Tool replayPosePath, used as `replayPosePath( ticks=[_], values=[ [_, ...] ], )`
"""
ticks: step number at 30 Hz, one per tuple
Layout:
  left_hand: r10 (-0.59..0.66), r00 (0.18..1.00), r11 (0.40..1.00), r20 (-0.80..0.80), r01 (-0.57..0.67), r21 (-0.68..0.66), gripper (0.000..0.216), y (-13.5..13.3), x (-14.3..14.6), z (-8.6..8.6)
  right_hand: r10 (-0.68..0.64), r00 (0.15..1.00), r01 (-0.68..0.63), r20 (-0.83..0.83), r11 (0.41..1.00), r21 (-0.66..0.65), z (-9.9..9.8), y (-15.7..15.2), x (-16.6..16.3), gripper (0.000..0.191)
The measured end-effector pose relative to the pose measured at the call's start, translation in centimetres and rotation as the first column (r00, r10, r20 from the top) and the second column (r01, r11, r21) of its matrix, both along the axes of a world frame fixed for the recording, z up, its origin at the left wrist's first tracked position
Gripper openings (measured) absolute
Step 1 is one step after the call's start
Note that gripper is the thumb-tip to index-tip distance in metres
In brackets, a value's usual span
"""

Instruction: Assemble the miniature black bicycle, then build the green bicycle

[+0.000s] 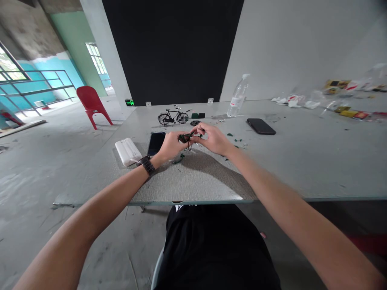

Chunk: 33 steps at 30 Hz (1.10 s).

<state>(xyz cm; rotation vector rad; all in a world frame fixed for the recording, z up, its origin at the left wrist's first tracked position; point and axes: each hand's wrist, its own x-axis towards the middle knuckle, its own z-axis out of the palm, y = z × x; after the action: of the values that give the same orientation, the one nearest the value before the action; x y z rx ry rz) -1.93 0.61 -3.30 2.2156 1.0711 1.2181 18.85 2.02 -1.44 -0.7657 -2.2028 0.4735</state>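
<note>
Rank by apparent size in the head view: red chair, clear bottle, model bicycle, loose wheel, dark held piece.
1. Red chair
2. Clear bottle and model bicycle, too alike to rank: the bottle looks taller, the bicycle wider
3. Loose wheel and dark held piece, unranked: the piece is partly covered

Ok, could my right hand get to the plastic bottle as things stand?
Probably yes: nothing tall seems to stand between your right hand and the plastic bottle, though the hand is busy at the small dark part and might have to leave it.
</note>
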Motion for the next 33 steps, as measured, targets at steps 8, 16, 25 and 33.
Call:
replayPosePath(
  ticks=[8,16,25,33],
  values=[
    [-0.037,0.999,0.999,-0.019,0.037,0.009,0.028,0.1,0.0,-0.1,-0.063,0.996,0.070,-0.063,0.989,0.130,0.2,-0.1,-0.3,0.054],
    [-0.062,0.997,0.998,-0.041,0.062,0.000,0.023,0.3,0.0,-0.6,-0.069,0.997,0.075,-0.045,0.984,0.160,-0.4,-0.2,-0.6,0.051],
    [-0.056,0.996,0.998,-0.073,0.056,-0.003,0.016,-0.2,0.1,-0.1,-0.072,0.996,0.079,-0.057,0.989,0.126,-0.5,-0.4,-0.9,0.050],
    [-0.069,0.997,0.990,0.016,0.070,-0.121,0.035,0.3,0.1,-0.3,-0.114,0.983,0.138,-0.147,0.976,0.170,0.2,-0.6,-0.7,0.045]
  ],
)
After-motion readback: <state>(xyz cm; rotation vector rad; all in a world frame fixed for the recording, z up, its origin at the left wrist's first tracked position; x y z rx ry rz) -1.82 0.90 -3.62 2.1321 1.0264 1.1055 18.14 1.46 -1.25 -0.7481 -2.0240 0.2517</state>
